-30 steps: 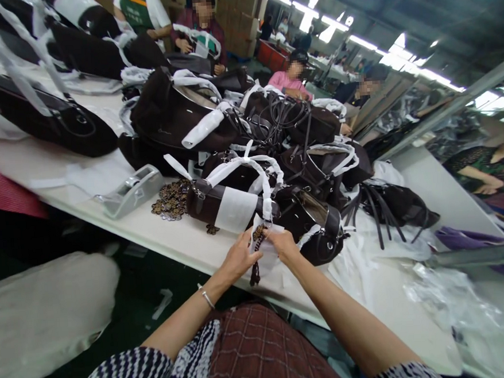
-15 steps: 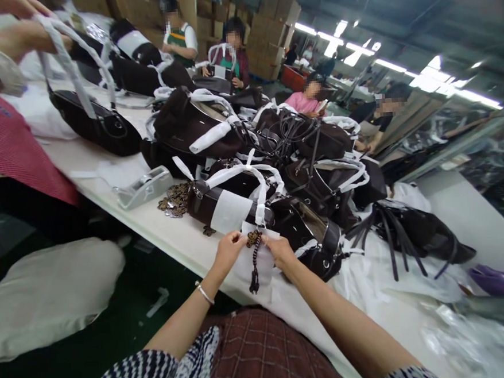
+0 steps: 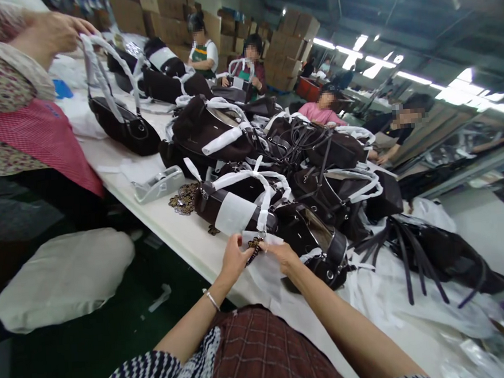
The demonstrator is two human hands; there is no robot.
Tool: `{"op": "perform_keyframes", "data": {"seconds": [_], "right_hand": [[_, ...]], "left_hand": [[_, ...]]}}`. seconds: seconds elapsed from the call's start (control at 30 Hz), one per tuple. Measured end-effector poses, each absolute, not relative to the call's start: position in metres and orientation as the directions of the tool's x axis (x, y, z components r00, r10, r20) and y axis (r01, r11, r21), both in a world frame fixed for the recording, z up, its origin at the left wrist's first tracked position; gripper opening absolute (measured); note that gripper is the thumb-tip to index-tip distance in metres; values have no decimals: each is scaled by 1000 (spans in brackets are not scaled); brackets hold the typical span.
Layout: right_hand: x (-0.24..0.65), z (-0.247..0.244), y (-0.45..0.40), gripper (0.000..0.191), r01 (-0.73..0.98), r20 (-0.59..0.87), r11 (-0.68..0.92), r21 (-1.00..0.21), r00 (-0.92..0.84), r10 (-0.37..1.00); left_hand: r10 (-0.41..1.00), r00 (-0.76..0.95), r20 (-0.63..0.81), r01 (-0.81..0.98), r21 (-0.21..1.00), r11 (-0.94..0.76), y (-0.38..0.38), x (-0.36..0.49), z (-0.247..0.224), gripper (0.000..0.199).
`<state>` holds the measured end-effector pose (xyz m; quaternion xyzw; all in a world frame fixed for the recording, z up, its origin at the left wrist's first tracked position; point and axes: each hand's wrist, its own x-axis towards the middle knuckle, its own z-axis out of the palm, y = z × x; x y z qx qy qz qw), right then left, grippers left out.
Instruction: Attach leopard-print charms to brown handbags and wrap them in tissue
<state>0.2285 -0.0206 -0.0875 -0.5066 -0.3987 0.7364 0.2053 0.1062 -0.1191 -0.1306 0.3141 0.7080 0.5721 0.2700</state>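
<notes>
My left hand and my right hand meet at the table's near edge, both pinching a small dark beaded charm wrapped in white tissue paper. The charm hangs from the paper-wrapped handle of a dark brown handbag lying just beyond my hands. A second dark bag with a metal-trimmed mouth lies to the right of my right hand.
A grey tape dispenser and a heap of metal charms lie left of the bag. Several more wrapped bags pile up behind. A co-worker's hand at far left lifts a black bag. A white sack lies on the floor.
The camera swung right and tilted up. My hands stayed together on the charm, folding the tissue up around it so its dangling tail no longer shows. The co-worker at left lifted a bag's handles.
</notes>
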Motion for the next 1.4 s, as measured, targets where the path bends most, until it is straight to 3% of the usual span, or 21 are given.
{"op": "perform_keyframes", "data": {"seconds": [0.07, 0.17, 0.23, 0.33, 0.43, 0.6, 0.7, 0.8, 0.9, 1.0, 1.1, 1.2, 1.27, 1.4], "right_hand": [[227, -87, -22, 38, 90, -587, -605, -792, -384, 712], [224, -89, -23, 35, 75, -598, -613, -786, -341, 725], [222, -92, -24, 37, 66, -600, -615, -785, -325, 731], [221, -98, -25, 39, 53, -596, -612, -789, -307, 742], [222, -106, -24, 38, 30, -591, -609, -793, -282, 756], [225, -121, -18, 23, 7, -663, -685, -728, -260, 702], [228, -123, -16, 13, 8, -708, -740, -673, -299, 640], [231, -114, -16, 11, -7, -710, -766, -643, -370, 599], [234, -101, -18, 26, -61, -636, -750, -658, -487, 598], [231, -93, -21, 40, -68, -587, -697, -714, -486, 648], [225, -91, -22, 47, -48, -562, -635, -771, -419, 713], [221, -91, -19, 48, 3, -575, -618, -786, -371, 729], [221, -91, -18, 48, 26, -586, -619, -785, -359, 727], [220, -92, -20, 45, 1, -560, -601, -799, -364, 744]], "left_hand": [[679, -704, 206, 417, 895, 161, -125, 109, -129, 32], [682, -616, 395, 620, 777, 110, -133, 113, -125, 30], [728, -560, 397, 650, 754, 89, -134, 115, -124, 36], [798, -533, 282, 601, 790, 122, -129, 114, -122, 43], [807, -578, 123, 463, 864, 199, -122, 111, -117, 33], [822, -511, -250, -1, 957, 290, -115, 109, -103, 15], [818, -410, -403, -337, 901, 274, -114, 110, -97, 23], [809, -370, -456, -463, 846, 265, -114, 113, -99, 32], [796, -409, -446, -437, 862, 258, -113, 115, -106, 44], [797, -448, -405, -354, 899, 258, -111, 115, -115, 56], [775, -565, -284, -112, 957, 269, -110, 110, -123, 73], [742, -669, -38, 205, 951, 233, -110, 96, -125, 94], [783, -622, -13, 292, 924, 247, -110, 87, -122, 89], [861, -480, -170, 293, 894, 339, -113, 81, -110, 53]]}}
